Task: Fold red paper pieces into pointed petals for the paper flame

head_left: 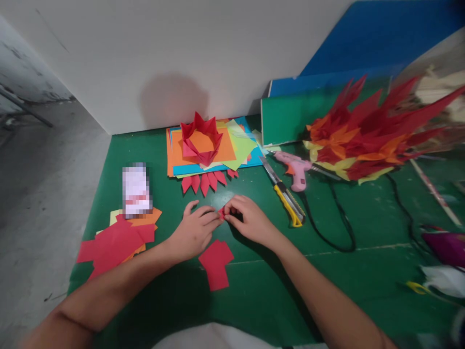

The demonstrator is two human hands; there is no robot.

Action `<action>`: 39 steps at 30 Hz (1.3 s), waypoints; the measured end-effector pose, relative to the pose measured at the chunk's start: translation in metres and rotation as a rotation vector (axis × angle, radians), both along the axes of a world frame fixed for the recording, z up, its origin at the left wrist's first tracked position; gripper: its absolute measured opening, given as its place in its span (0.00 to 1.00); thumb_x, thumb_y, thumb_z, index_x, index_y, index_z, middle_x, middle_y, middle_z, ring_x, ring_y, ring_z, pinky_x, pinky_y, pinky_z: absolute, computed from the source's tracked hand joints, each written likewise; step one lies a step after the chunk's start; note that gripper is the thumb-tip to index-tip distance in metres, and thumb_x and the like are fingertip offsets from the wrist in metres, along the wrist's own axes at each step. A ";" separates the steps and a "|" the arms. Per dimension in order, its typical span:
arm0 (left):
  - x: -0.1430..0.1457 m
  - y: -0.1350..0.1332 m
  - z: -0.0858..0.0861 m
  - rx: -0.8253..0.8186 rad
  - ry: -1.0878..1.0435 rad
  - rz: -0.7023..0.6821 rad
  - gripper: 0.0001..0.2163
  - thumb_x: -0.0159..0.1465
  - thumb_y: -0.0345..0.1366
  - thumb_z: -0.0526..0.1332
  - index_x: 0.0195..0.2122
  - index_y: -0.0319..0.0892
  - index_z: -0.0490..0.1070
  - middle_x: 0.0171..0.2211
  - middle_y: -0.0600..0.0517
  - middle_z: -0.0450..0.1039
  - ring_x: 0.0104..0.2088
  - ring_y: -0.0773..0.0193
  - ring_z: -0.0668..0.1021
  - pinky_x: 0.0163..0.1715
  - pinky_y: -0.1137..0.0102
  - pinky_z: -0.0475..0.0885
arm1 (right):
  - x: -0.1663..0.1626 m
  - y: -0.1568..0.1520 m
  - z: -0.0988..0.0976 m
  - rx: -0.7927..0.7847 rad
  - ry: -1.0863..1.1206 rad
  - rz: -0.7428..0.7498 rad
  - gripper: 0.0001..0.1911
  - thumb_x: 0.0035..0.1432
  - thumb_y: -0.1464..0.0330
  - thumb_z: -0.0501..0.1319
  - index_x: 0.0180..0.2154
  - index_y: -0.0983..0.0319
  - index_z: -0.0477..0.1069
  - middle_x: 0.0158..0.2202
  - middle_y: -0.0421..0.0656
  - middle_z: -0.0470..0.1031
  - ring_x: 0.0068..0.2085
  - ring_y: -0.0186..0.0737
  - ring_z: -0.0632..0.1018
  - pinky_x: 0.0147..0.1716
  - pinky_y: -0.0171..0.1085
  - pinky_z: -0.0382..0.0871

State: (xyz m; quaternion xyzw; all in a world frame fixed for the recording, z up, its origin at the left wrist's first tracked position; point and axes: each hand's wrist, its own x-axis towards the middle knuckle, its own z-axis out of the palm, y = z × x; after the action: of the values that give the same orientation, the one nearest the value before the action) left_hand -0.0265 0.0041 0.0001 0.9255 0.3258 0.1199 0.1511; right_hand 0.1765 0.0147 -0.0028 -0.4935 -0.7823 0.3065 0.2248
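Note:
My right hand (249, 218) is closed in a pinch on a small folded piece of red paper (221, 214). At the other side of that piece, the fingertips of my left hand (198, 225) press on it, with the thumb raised apart. Nearer to me lie flat red paper pieces (217, 271). Just beyond my hands, a row of pointed red paper petals (205, 183) sticks out from under stacked coloured sheets (174, 162). A ring of folded red paper points (199, 154) stands on that stack.
Right of my hands lie a yellow utility knife (288, 206) and a pink glue gun (300, 174) with a black cord (341, 245). Red and orange paper flowers (363, 140) fill the back right. At left, a phone (136, 191) lies by red and orange paper (119, 242).

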 end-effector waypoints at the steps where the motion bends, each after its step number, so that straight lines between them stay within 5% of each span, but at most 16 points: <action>1: 0.000 0.000 0.000 -0.002 -0.002 0.001 0.17 0.61 0.26 0.53 0.50 0.44 0.69 0.48 0.52 0.73 0.52 0.59 0.69 0.57 0.55 0.49 | 0.000 0.000 0.000 -0.004 0.005 -0.001 0.07 0.53 0.78 0.59 0.28 0.61 0.66 0.28 0.41 0.67 0.33 0.39 0.67 0.33 0.37 0.58; 9: 0.001 0.001 -0.001 0.032 0.029 -0.005 0.17 0.61 0.25 0.52 0.49 0.44 0.68 0.49 0.52 0.72 0.49 0.62 0.69 0.49 0.60 0.55 | 0.006 0.000 -0.007 0.011 0.129 -0.052 0.09 0.54 0.80 0.55 0.33 0.61 0.68 0.31 0.41 0.68 0.33 0.37 0.69 0.32 0.37 0.63; 16: -0.001 0.002 -0.001 0.104 0.076 0.012 0.15 0.64 0.28 0.52 0.51 0.45 0.67 0.51 0.52 0.71 0.47 0.59 0.68 0.47 0.59 0.53 | 0.008 -0.002 -0.008 0.209 0.008 0.054 0.14 0.62 0.71 0.53 0.49 0.58 0.69 0.45 0.48 0.69 0.46 0.45 0.70 0.46 0.47 0.64; 25: 0.002 0.000 0.001 0.186 0.168 0.031 0.16 0.65 0.30 0.53 0.53 0.42 0.65 0.51 0.51 0.70 0.45 0.60 0.67 0.43 0.60 0.55 | 0.006 -0.004 -0.004 0.119 -0.027 0.005 0.04 0.59 0.68 0.59 0.37 0.61 0.69 0.35 0.45 0.72 0.38 0.43 0.71 0.38 0.41 0.65; 29: 0.003 -0.002 0.001 0.221 0.183 0.038 0.15 0.65 0.32 0.53 0.53 0.42 0.66 0.51 0.49 0.69 0.44 0.59 0.67 0.43 0.60 0.56 | 0.006 -0.003 -0.005 0.060 -0.023 -0.054 0.08 0.56 0.68 0.63 0.40 0.61 0.71 0.29 0.41 0.70 0.34 0.41 0.70 0.35 0.39 0.63; 39: 0.005 -0.005 -0.006 0.160 0.141 -0.024 0.16 0.67 0.31 0.51 0.55 0.44 0.64 0.51 0.50 0.68 0.46 0.61 0.67 0.44 0.62 0.55 | 0.004 -0.003 -0.004 0.053 0.002 -0.116 0.04 0.57 0.70 0.60 0.31 0.60 0.74 0.28 0.42 0.74 0.32 0.39 0.71 0.33 0.38 0.63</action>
State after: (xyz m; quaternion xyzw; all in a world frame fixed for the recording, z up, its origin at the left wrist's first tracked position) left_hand -0.0215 -0.0009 -0.0060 0.9446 0.3139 0.0784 0.0550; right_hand 0.1806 0.0113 -0.0067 -0.5315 -0.7601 0.2724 0.2560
